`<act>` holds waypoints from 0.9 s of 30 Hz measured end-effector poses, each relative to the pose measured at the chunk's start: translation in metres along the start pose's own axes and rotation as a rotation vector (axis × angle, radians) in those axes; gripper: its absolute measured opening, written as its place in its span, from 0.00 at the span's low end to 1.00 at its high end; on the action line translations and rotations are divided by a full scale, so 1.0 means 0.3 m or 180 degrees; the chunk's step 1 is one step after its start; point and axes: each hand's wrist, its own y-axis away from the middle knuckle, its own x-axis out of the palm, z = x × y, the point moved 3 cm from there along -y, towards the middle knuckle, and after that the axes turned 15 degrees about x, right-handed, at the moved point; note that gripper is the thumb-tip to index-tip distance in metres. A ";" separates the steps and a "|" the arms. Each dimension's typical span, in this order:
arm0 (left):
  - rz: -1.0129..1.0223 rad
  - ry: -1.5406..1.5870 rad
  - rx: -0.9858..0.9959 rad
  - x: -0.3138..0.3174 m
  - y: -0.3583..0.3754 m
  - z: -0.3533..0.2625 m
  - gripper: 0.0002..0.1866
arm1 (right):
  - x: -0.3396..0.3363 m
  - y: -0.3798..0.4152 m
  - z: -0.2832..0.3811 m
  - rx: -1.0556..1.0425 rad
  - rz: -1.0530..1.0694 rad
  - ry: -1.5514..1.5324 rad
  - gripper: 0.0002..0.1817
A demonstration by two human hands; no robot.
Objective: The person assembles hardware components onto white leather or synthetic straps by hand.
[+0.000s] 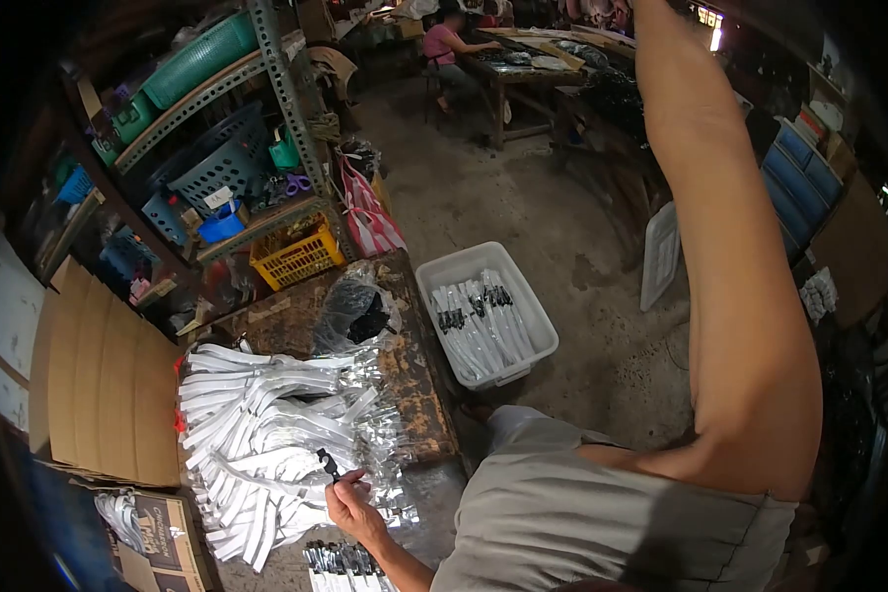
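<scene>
My left hand (355, 508) is closed, thumb and fingers pinching a small black plastic buckle (327, 462). It is held over the lower right of a large pile of white straps (266, 424), many with clear plastic wrapping at their right ends. Just below the hand, a smaller bundle of straps with black ends (345, 564) lies at the bottom edge. My right arm (725, 217) is raised and stretches up past the top edge. My right hand is out of the frame.
A white plastic bin (553, 340) of wrapped straps stands right of the worn wooden table (419, 395). A clear bag of black pieces (365, 314) lies behind the pile. Cardboard (99, 380) stands left. Shelves hold baskets. A person (449, 49) sits at a far table.
</scene>
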 end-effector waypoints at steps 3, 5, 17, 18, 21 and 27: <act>-0.0111 0.0247 0.0006 0.000 0.003 0.012 0.19 | 0.031 -0.030 0.019 -0.0470 0.0291 0.1131 0.11; -0.0265 0.0388 -0.0025 0.009 0.002 -0.001 0.17 | 0.028 -0.046 -0.002 -0.0184 0.0282 0.0609 0.10; -0.0370 0.0679 0.0053 -0.001 0.003 -0.007 0.12 | 0.005 0.005 -0.007 -0.0142 0.0323 0.0079 0.15; -0.0343 0.0606 0.0062 0.000 -0.001 -0.013 0.12 | 0.006 0.005 -0.005 -0.0151 0.0335 0.0047 0.15; -0.0259 0.0537 0.0051 0.006 -0.018 -0.030 0.11 | 0.014 0.015 -0.004 -0.0209 0.0376 -0.0051 0.17; -0.0225 0.0613 -0.0143 0.022 -0.042 -0.015 0.10 | 0.161 0.069 0.075 -0.0645 0.0778 -0.0799 0.21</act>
